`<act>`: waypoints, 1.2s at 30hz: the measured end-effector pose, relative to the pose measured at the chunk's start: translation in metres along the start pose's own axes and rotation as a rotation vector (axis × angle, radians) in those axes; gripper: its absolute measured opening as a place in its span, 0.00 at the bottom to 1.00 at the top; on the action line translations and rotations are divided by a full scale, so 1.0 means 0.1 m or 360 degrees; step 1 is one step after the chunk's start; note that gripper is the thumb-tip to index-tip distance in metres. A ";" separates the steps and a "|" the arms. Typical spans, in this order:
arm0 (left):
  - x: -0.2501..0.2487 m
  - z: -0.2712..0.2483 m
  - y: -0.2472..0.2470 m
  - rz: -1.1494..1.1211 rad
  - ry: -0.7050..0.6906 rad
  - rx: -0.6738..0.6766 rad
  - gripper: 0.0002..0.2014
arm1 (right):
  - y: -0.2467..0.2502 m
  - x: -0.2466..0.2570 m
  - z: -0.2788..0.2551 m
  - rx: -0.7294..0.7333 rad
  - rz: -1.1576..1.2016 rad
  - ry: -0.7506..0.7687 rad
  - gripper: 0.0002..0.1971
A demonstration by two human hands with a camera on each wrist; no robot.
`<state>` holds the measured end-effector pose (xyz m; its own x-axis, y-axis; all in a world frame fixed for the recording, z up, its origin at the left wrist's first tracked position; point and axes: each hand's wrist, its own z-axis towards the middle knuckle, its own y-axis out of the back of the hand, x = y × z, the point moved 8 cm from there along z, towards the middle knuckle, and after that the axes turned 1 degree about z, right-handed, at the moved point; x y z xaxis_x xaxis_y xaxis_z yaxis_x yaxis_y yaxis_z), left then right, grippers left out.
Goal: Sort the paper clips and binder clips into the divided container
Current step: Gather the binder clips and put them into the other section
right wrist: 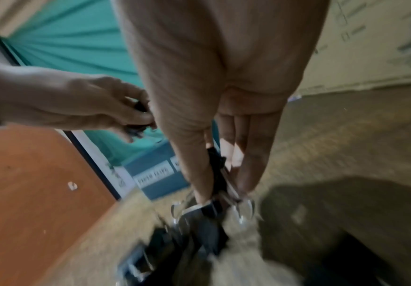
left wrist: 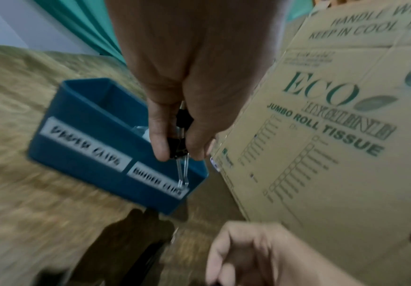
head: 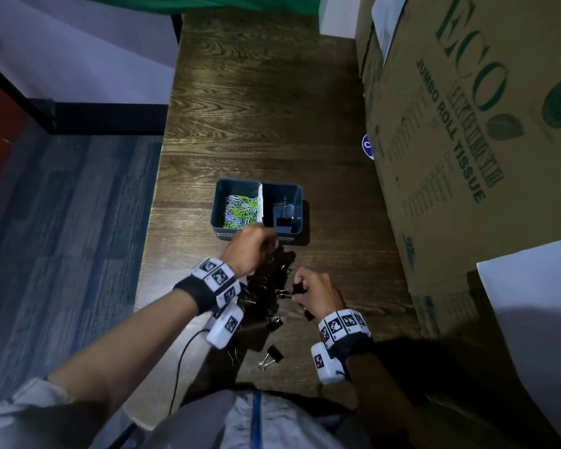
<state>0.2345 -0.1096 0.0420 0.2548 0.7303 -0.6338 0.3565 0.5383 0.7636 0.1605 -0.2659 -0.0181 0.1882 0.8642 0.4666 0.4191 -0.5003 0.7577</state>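
A blue divided container (head: 219, 196) stands mid-table, with green and white paper clips (head: 240, 210) in its left half and black binder clips (head: 284, 217) in its right half. My left hand (head: 256, 244) hovers just in front of the container's front wall and pinches a black binder clip (left wrist: 180, 143) between thumb and fingers. My right hand (head: 311, 293) is nearer to me and pinches another black binder clip (head: 289, 291) above a pile of binder clips (head: 263, 286) on the table.
A large cardboard box (head: 467, 140) printed "ECO JUMBO ROLL TISSUE" lines the table's right side. A loose binder clip (head: 271, 356) lies near the table's front edge. The table's left edge (head: 157, 189) drops to blue carpet.
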 end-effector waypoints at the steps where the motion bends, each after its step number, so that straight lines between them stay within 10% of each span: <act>1: -0.04 0.13 0.09 0.0001 -0.0008 -0.0044 0.10 | 0.06 0.05 0.01 0.0025 0.0018 0.0015 0.14; 11: 0.13 0.48 0.28 -0.0028 0.0215 -0.0181 0.28 | 0.94 0.56 0.40 -0.0272 0.0267 0.0091 0.16; 16: 0.31 0.05 0.24 0.0031 0.0339 -0.0368 0.21 | 1.21 0.80 0.70 -0.0453 0.0413 0.0050 0.14; 23: 0.70 -0.58 -0.25 0.0166 0.0460 0.0151 0.20 | 1.08 0.67 0.62 -0.0538 0.0328 0.0055 0.13; 27: 0.89 -0.99 -0.46 0.0349 0.0524 0.0459 0.34 | 0.53 0.15 0.46 -0.0206 0.0137 -0.0141 0.12; 32: 0.94 -1.30 -0.74 0.0394 0.0484 0.0669 0.59 | -0.10 -0.57 0.15 0.0275 -0.0145 -0.0661 0.44; 36: 0.88 -1.28 -0.88 0.0327 0.0500 0.0513 0.56 | -0.39 -0.55 -0.05 0.0330 -0.0147 -0.0675 0.47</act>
<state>0.1101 -0.0390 -0.0652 0.0831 0.9259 -0.3684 0.6001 0.2487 0.7603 0.1291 -0.2942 -0.0713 0.4696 0.8715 0.1414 0.6114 -0.4366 0.6600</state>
